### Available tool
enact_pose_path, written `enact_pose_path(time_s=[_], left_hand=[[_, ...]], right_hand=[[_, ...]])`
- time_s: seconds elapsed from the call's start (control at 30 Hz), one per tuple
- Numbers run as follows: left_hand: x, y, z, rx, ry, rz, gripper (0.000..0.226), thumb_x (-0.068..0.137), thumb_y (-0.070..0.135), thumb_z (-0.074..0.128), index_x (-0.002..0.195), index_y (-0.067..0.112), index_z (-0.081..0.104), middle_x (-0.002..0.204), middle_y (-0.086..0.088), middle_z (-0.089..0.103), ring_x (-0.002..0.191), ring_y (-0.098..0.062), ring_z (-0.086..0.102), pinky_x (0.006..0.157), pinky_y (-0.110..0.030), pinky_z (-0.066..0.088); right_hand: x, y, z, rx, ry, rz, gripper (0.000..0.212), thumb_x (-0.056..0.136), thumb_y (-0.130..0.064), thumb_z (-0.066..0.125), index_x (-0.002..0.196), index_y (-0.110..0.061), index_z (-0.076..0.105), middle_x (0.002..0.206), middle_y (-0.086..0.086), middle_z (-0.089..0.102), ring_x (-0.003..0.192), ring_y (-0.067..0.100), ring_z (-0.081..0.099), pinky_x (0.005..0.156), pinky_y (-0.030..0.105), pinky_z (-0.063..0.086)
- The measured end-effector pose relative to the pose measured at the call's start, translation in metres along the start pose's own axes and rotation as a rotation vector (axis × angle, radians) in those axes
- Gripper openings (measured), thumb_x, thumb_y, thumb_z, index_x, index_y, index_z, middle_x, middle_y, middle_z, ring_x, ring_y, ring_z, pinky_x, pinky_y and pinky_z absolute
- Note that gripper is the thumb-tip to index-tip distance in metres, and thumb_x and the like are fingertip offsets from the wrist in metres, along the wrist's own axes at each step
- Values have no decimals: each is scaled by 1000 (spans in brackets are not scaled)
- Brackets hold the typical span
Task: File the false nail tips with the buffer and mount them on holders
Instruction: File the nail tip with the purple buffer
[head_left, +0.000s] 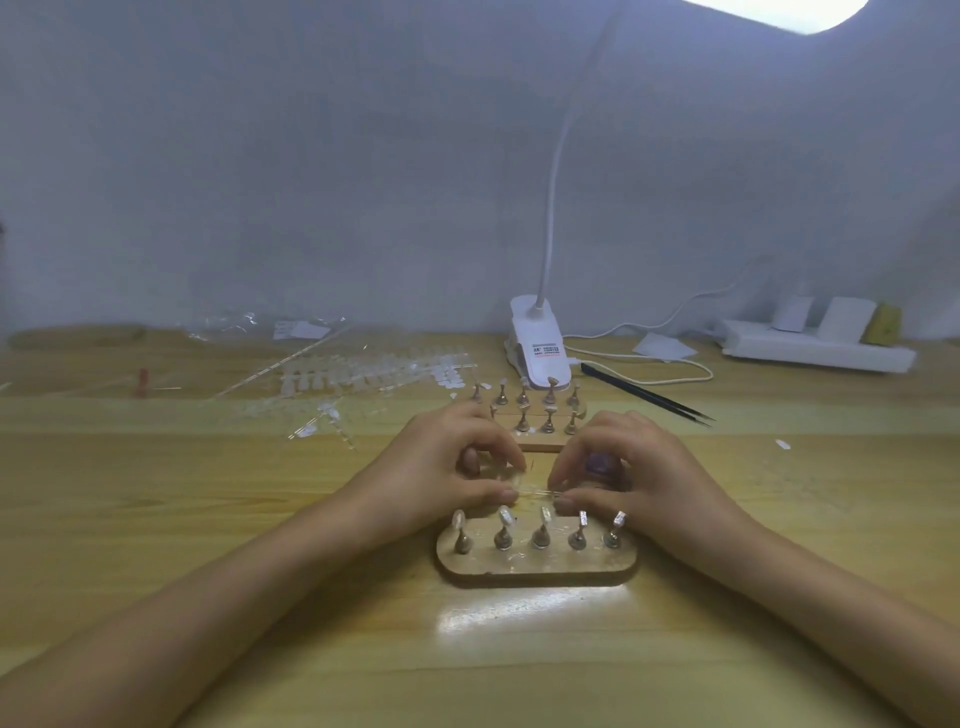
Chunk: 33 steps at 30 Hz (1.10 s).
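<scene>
My left hand (457, 467) and my right hand (634, 467) meet over the wooden table, pinching the two ends of a thin clear strip with a false nail tip (524, 491) on it. A purple object (597, 462), perhaps the buffer, is tucked in my right hand's fingers. Just in front stands a wooden holder base (535, 566) with several metal stands; three on the left carry nail tips. A second holder base (540, 415) with several stands sits behind my hands.
Loose clear nail tips and strips (374, 379) lie scattered at the back left. A white clip lamp (537, 338) stands behind the holders, black tweezers (649, 397) to its right, and a white power strip (815, 351) at the far right.
</scene>
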<state>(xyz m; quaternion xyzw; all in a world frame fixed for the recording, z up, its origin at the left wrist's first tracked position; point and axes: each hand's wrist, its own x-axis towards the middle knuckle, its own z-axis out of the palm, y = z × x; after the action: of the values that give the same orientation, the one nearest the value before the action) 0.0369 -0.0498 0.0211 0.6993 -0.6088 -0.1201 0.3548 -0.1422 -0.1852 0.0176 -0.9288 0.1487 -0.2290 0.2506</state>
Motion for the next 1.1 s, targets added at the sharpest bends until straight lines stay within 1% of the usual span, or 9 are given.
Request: enact_pose_path(time_s=[0.1, 0.17, 0.4, 0.5, 0.6, 0.73, 0.87, 0.97, 1.1], left_hand=[[-2, 3, 0, -87, 15, -42, 26, 69, 17, 87, 90, 26, 75, 96, 10, 61, 74, -5, 57, 73, -17, 49], [-3, 4, 1, -118, 38, -57, 26, 69, 14, 87, 88, 25, 73, 96, 12, 62, 75, -5, 59, 72, -14, 49], [-4, 4, 6, -251, 77, -127, 17, 74, 8, 83, 76, 18, 70, 72, 19, 65, 68, -3, 62, 65, -14, 49], [-6, 5, 8, -152, 125, -8, 18, 71, 8, 83, 71, 19, 69, 80, 10, 64, 81, -9, 58, 73, -16, 45], [-7, 4, 8, -65, 148, 69, 16, 72, 11, 83, 71, 21, 69, 83, 11, 64, 90, -10, 56, 79, -20, 43], [-5, 3, 6, -124, 198, 62, 12, 74, 10, 82, 72, 17, 72, 91, 9, 65, 92, -6, 59, 81, -14, 44], [-3, 6, 6, -227, 159, -24, 11, 74, 12, 82, 72, 19, 73, 97, 7, 65, 93, -2, 61, 84, -18, 48], [0, 7, 2, -244, 124, -91, 11, 78, 19, 80, 73, 22, 70, 92, 6, 69, 83, -4, 62, 76, -19, 48], [1, 10, -3, -404, 43, -162, 8, 85, 27, 74, 79, 25, 69, 84, 6, 73, 76, -1, 64, 67, -12, 47]], right_hand=[[-2, 2, 1, -10, 29, -69, 21, 70, -25, 88, 76, -34, 71, 78, -26, 63, 85, 3, 48, 73, 11, 36], [-3, 3, 1, -43, 49, -103, 22, 69, -22, 88, 76, -34, 71, 75, -31, 63, 82, 2, 49, 72, 11, 35], [-3, -2, 2, -165, 124, -239, 16, 65, -27, 89, 74, -26, 76, 68, -28, 57, 66, -5, 46, 70, 35, 43], [-4, 0, 1, -185, 130, -255, 15, 67, -28, 88, 75, -27, 75, 68, -24, 59, 65, 2, 49, 71, 44, 45], [-3, 3, 1, -196, 129, -276, 18, 67, -28, 88, 80, -26, 76, 73, -22, 65, 66, 5, 51, 69, 47, 47], [-2, 4, 1, -243, 140, -312, 22, 67, -22, 90, 85, -24, 77, 77, -14, 69, 66, 10, 49, 65, 41, 46], [-3, 6, -1, -362, 179, -382, 19, 69, -19, 89, 82, -25, 77, 81, -12, 68, 71, 17, 57, 73, 29, 29], [-4, 8, -4, -433, 212, -473, 13, 73, -20, 85, 83, -24, 77, 82, -10, 68, 76, 18, 60, 75, 26, 27], [-3, 8, -2, -398, 200, -459, 9, 76, -30, 77, 84, -25, 78, 81, -12, 69, 80, 7, 47, 77, 25, 26]])
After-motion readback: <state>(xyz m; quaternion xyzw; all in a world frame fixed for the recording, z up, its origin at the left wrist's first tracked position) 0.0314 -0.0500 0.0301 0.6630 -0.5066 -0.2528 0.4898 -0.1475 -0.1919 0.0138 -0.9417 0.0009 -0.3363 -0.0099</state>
